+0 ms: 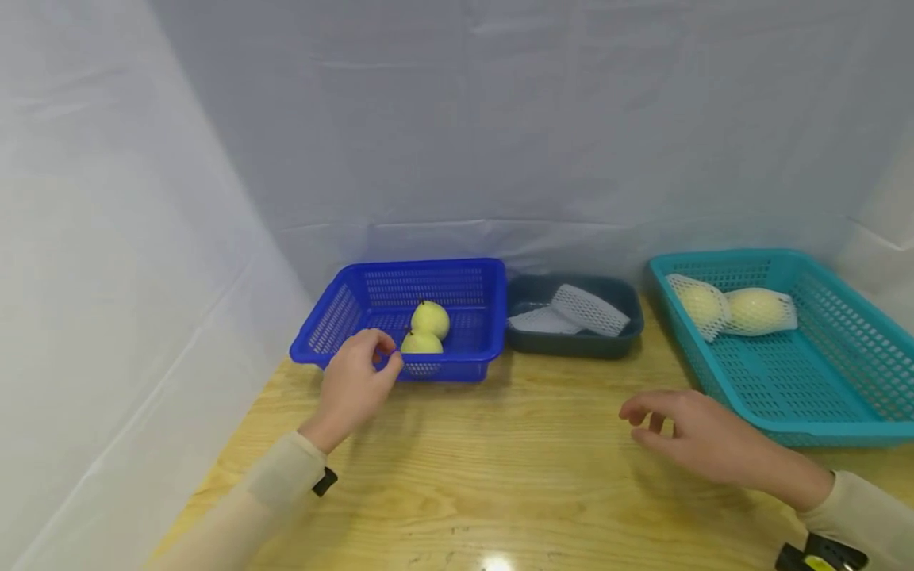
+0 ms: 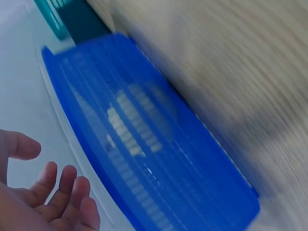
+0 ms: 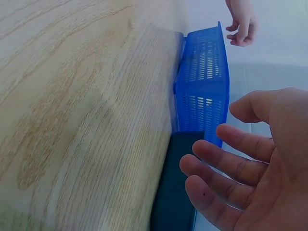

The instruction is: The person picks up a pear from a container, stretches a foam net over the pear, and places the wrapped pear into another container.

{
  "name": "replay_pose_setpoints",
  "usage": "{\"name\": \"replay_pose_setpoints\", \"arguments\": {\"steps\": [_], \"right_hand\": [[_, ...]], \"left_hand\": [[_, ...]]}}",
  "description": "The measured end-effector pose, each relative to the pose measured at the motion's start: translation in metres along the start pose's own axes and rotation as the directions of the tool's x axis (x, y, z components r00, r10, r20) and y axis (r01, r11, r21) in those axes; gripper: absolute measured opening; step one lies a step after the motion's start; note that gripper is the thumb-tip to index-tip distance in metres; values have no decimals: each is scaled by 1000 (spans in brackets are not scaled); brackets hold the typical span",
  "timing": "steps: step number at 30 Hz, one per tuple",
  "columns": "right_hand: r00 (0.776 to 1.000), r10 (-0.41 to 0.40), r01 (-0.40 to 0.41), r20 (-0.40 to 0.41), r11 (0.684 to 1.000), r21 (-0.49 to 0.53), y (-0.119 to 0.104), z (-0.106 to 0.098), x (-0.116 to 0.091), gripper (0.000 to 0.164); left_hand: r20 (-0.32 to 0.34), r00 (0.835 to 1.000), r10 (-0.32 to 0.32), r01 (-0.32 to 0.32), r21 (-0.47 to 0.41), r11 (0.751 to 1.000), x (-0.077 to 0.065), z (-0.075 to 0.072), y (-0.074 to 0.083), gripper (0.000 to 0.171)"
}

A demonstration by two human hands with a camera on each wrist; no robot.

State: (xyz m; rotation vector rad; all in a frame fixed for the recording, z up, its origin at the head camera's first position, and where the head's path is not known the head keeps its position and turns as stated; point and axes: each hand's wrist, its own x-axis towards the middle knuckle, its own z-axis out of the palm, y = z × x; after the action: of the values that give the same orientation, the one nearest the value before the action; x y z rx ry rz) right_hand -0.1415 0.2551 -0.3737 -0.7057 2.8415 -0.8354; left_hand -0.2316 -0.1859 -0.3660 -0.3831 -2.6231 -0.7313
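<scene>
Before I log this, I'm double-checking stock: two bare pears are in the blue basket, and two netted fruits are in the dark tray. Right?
Not quite: the head view shows the two netted fruits in the teal basket; the two bare pears are in the blue basket.

Row on table (image 1: 457, 468): left basket (image 1: 378, 293), tray (image 1: 564, 343) in the middle, right basket (image 1: 807, 388); sheet (image 1: 464, 143) behind. Two pears (image 1: 431, 320) in left basket, foam nets (image 1: 591, 309) in tray, two netted fruits (image 1: 758, 311) in right basket's far-left part. Left hand (image 1: 357, 379) by left basket's near rim, right hand (image 1: 703, 436) beside right basket's near-left corner.
</scene>
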Motion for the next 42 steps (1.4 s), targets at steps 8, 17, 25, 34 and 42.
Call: {"name": "replay_pose_setpoints", "arguments": {"steps": [8,17,25,34,42], "right_hand": [[1000,3,-3,1,1000,10,1,0,-1,29],[1000,-4,4,3,1000,4,-1,2,-2,29],[1000,5,-5,13,1000,19,-2,2,-3,30],[1000,-28,28,-3,999,-19,-4,-1,4,25],[998,-53,55,33,997,-63,-15,-9,21,29]], "left_hand": [[-160,987,25,-16,58,998,17,-12,-40,16],[-132,983,-129,145,127,981,36,-25,-85,33],[-15,955,-295,294,134,946,41,-34,-106,50],[86,902,-423,415,96,905,55,-42,-118,65],[212,868,-448,415,182,891,55,-50,-133,58]]}}
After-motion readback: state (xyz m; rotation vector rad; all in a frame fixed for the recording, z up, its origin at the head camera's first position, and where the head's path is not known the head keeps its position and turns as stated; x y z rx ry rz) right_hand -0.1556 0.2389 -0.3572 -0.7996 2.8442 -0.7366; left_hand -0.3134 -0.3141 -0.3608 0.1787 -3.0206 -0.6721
